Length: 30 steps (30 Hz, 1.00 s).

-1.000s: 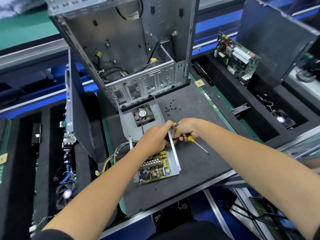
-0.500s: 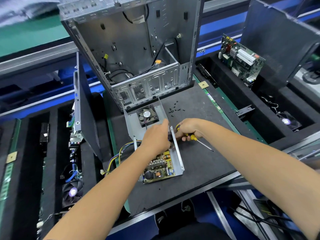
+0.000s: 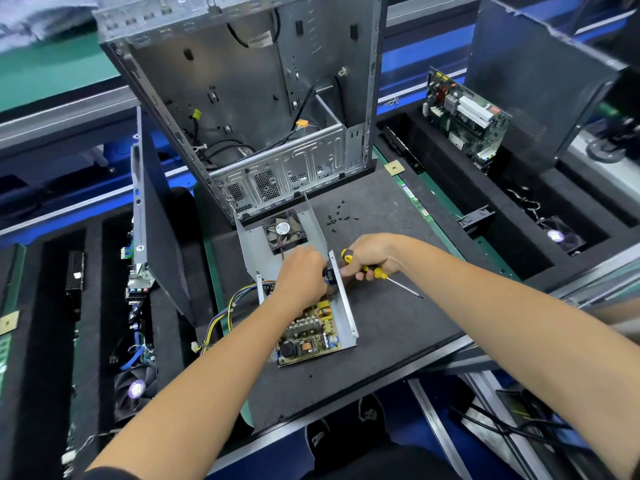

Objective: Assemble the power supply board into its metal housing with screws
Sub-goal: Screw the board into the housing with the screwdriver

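On the dark worktop (image 3: 398,317) we record a metal housing (image 3: 346,306) lying open, with the power supply board (image 3: 311,332) seated in its near half and a fan (image 3: 285,230) fixed in its far half. A bundle of wires (image 3: 225,315) leaves the housing on its left. Our left hand (image 3: 304,275) reaches down into the housing over the far end of the board, fingers curled at the right wall; we cannot tell what they hold. Our right hand (image 3: 372,256) lies just outside that wall, its grip clenched round the yellow-and-black handle of a screwdriver (image 3: 381,274), the shaft pointing right and near, low over the worktop. Loose black screws (image 3: 341,214) lie scattered just beyond the hands. A computer case (image 3: 249,98) stands open at the far edge of the worktop. A side panel (image 3: 159,237) stands on edge at left. In the foam tray at right we note a motherboard (image 3: 464,116), leaning upright, and a second fan (image 3: 557,235).
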Tool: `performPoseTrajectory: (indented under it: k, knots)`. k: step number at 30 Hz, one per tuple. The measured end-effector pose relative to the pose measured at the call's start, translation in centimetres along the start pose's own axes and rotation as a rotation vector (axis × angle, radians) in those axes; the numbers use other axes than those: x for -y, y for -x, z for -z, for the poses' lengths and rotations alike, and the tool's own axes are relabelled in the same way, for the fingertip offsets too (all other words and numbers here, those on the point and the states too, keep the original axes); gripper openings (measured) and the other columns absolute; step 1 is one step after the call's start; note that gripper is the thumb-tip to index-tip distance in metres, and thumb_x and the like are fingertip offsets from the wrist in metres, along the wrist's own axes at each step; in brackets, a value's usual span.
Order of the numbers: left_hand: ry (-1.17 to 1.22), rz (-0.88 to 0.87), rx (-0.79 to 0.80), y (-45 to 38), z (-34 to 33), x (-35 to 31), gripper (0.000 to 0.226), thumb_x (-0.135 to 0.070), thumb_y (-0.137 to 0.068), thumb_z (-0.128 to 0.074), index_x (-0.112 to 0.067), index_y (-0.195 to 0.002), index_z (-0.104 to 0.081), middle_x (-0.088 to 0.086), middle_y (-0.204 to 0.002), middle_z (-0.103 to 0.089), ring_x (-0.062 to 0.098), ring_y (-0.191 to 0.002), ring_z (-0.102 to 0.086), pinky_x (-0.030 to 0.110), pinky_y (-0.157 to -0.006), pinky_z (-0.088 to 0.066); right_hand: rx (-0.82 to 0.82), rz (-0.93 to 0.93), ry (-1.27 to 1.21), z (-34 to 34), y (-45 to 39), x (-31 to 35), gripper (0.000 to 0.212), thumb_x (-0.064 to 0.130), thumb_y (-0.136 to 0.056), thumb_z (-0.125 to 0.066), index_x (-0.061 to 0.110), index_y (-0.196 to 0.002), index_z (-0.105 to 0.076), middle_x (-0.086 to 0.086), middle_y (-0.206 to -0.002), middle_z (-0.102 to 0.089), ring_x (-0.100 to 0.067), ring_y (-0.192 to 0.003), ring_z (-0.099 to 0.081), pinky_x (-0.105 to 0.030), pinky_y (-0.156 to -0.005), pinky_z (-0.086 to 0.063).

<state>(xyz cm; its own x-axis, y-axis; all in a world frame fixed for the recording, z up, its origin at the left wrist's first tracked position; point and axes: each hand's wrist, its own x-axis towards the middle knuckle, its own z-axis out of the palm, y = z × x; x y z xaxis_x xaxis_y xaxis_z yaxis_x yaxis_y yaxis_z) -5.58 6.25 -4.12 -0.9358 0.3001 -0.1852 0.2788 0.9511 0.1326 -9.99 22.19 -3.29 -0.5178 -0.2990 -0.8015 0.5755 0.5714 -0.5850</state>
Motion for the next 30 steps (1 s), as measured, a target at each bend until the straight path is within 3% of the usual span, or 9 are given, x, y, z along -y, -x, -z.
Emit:
performPoseTrajectory:
  k: [4, 10, 13, 15, 17, 22, 25, 27, 30]
  knots:
    - [0.147, 0.067, 0.054, -0.2, 0.0, 0.1, 0.032, -0.031, -0.070, -0.084, -0.008, -0.077, -0.064, 0.004, -0.078, -0.050, 0.026, -0.074, -0.053, 0.031, -0.058, -0.036, -0.003, 0.055, -0.016, 0.0, 0.3, 0.0, 0.009, 0.002, -0.089, -0.063, 0.010, -0.090, -0.060, -0.005, -0.073, -0.062, -0.008, -0.052, -0.046, -0.015, -0.037, -0.035]
    - [0.248, 0.120, 0.064, 0.3, 0.0, -0.5, 0.035, -0.020, -0.065, -0.083, -0.017, -0.072, -0.049, 0.001, -0.070, -0.050, 0.030, -0.074, -0.057, 0.030, -0.057, -0.036, -0.044, 0.150, 0.041, 0.1, 0.1, -0.1, 0.028, 0.001, -0.086, -0.065, 0.021, -0.106, -0.062, -0.003, -0.072, -0.065, -0.009, -0.047, -0.049, -0.018, -0.037, -0.036]
    - [0.231, 0.150, -0.025, 0.6, 0.1, -1.0, 0.025, -0.009, -0.072, -0.071, -0.012, -0.088, -0.052, 0.007, -0.077, -0.057, 0.034, -0.078, -0.060, 0.033, -0.057, -0.038, -0.044, 0.199, 0.172, 0.2, -0.1, 0.1, 0.034, 0.005, -0.085, -0.069, 0.023, -0.113, -0.061, -0.002, -0.080, -0.063, -0.009, -0.046, -0.049, -0.019, -0.041, -0.037]
    - [0.222, 0.125, -0.079, 0.9, 0.2, -1.2, 0.035, -0.004, -0.075, -0.063, -0.011, -0.104, -0.045, 0.011, -0.081, -0.061, 0.036, -0.076, -0.060, 0.035, -0.056, -0.040, -0.035, 0.227, 0.251, 0.3, -0.4, 0.1, 0.033, 0.006, -0.085, -0.069, 0.024, -0.111, -0.061, -0.001, -0.081, -0.057, -0.010, -0.048, -0.051, -0.021, -0.043, -0.038]
    - [0.213, 0.097, -0.110, 1.1, 0.4, -1.4, 0.041, -0.002, -0.074, -0.060, -0.013, -0.107, -0.039, 0.009, -0.076, -0.060, 0.036, -0.071, -0.058, 0.035, -0.052, -0.037, -0.010, 0.250, 0.270, 0.4, -0.6, 0.1, 0.028, 0.006, -0.085, -0.069, 0.025, -0.104, -0.062, -0.003, -0.082, -0.055, -0.011, -0.050, -0.051, -0.023, -0.047, -0.041]
    - [0.278, 0.082, -0.069, 1.6, 1.4, -1.8, 0.042, -0.005, -0.073, -0.058, -0.016, -0.108, -0.038, 0.007, -0.074, -0.059, 0.032, -0.069, -0.057, 0.036, -0.052, -0.041, 0.034, 0.297, 0.330, 0.6, -1.1, 0.0, 0.042, 0.008, -0.088, -0.066, 0.023, -0.126, -0.056, -0.002, -0.081, -0.054, -0.013, -0.057, -0.050, -0.029, -0.059, -0.046]
    - [0.421, 0.113, -0.020, 1.9, 1.8, -1.7, 0.032, -0.015, -0.077, -0.048, -0.018, -0.108, -0.037, 0.003, -0.069, -0.053, 0.030, -0.069, -0.055, 0.035, -0.051, -0.032, 0.052, 0.330, 0.361, 0.6, -1.1, 0.0, 0.046, 0.007, -0.088, -0.065, 0.022, -0.130, -0.053, 0.001, -0.073, -0.052, -0.011, -0.057, -0.049, -0.024, -0.057, -0.047]
    - [0.484, 0.145, -0.007, 2.1, 2.2, -1.7, 0.029, -0.034, -0.081, -0.041, -0.020, -0.105, -0.037, 0.000, -0.071, -0.052, 0.030, -0.075, -0.056, 0.035, -0.054, -0.031, 0.051, 0.359, 0.384, 0.5, -1.1, 0.1, 0.050, 0.001, -0.087, -0.063, 0.021, -0.131, -0.052, 0.003, -0.067, -0.051, -0.010, -0.056, -0.048, -0.023, -0.056, -0.046]
    - [0.430, 0.171, 0.012, 2.4, 2.1, -2.6, 0.052, -0.058, -0.075, -0.054, -0.019, -0.103, -0.034, 0.000, -0.083, -0.058, 0.026, -0.076, -0.057, 0.033, -0.054, -0.033, 0.057, 0.410, 0.379, 0.4, -1.0, 0.0, 0.042, -0.004, -0.086, -0.061, 0.018, -0.121, -0.060, 0.007, -0.065, -0.051, -0.009, -0.058, -0.047, -0.024, -0.058, -0.043]
